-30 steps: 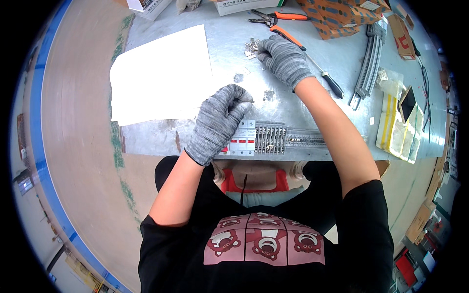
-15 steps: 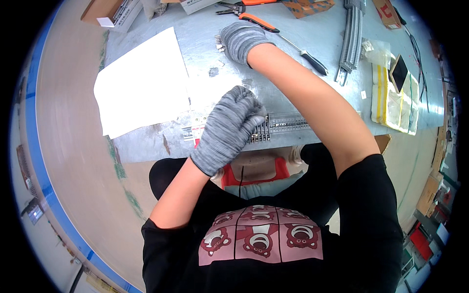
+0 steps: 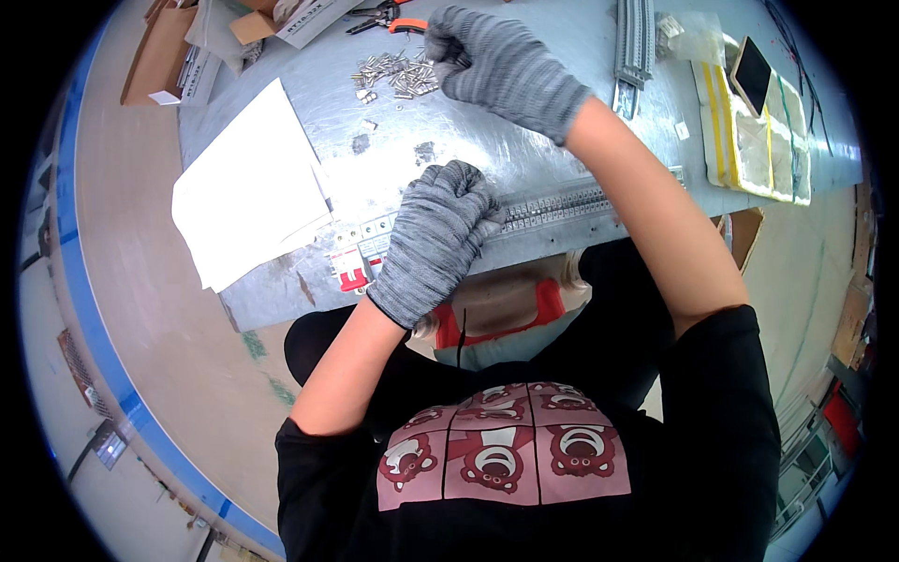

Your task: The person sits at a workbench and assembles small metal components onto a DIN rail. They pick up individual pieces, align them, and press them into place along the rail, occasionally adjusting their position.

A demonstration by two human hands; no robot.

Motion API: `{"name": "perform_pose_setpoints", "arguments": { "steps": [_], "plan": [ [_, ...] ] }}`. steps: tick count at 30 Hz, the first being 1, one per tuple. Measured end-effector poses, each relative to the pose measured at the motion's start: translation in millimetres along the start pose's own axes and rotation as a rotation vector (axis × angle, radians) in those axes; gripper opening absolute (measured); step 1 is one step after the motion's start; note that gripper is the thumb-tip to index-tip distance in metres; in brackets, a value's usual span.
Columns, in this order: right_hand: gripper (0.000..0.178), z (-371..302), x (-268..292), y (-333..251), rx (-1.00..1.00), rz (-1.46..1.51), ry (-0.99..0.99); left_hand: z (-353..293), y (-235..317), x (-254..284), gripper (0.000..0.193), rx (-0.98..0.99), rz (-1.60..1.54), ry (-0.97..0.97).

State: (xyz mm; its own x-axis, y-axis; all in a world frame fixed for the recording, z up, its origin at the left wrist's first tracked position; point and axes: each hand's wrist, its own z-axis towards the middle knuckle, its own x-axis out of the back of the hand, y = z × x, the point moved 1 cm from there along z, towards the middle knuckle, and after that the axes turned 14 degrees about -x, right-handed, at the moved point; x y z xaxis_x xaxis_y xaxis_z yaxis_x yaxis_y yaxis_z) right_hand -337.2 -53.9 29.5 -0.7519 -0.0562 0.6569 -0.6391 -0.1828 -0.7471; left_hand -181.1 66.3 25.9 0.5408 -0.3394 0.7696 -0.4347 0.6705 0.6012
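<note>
My left hand (image 3: 435, 239), in a grey knit glove, is curled over a rail of terminal blocks (image 3: 562, 205) along the near edge of the table. Its fingers are bent together, and whatever they grip is hidden. Left of it, a circuit breaker with a red switch (image 3: 351, 270) is mounted at the end of the same rail. My right hand (image 3: 501, 70), gloved alike, is closed at the right side of a pile of small silvery metal pieces (image 3: 398, 75) that look like screws. Its fingertips are bunched, and I cannot make out what is between them.
White paper sheets (image 3: 253, 192) lie at the left. Open cardboard boxes (image 3: 159, 56) stand at the far left. Orange-handled pliers (image 3: 405, 25) lie behind the pile. Grey slotted strips (image 3: 635, 42), a foam tray (image 3: 721, 140) and a phone (image 3: 751, 77) are at the right.
My right hand has come off the metal pieces toward the right, uncovering the pile. My left hand stays on the rail. The view has shifted, and the breaker's red switch now shows more fully.
</note>
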Motion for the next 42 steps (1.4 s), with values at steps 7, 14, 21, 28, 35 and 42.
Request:
{"name": "perform_pose_setpoints", "arguments": {
  "steps": [7, 14, 21, 28, 35, 42],
  "plan": [
    [0.026, -73, 64, 12, -0.167, 0.375, -0.099, 8, 5, 1, 0.024, -0.081, 0.143, -0.118],
    [0.021, -128, 85, 14, -0.48, 0.64, -0.137, 9, 8, -3, 0.023, -0.092, 0.231, -0.174],
    [0.018, -164, 71, 7, -0.473, 0.552, -0.206, 15, 13, -1, 0.028, 0.025, 0.163, -0.237],
    [0.011, -164, 58, -7, -0.437, 0.252, -0.227, -7, 8, 7, 0.027, 0.044, 0.058, -0.028],
    [0.023, -162, 24, 5, -0.112, -0.052, -0.097, -36, 5, 5, 0.033, -0.114, 0.119, -0.095],
    [0.019, -157, 12, 6, -0.094, -0.13, -0.103, -47, 1, 6, 0.043, -0.216, 0.221, -0.119]
  ]
}}
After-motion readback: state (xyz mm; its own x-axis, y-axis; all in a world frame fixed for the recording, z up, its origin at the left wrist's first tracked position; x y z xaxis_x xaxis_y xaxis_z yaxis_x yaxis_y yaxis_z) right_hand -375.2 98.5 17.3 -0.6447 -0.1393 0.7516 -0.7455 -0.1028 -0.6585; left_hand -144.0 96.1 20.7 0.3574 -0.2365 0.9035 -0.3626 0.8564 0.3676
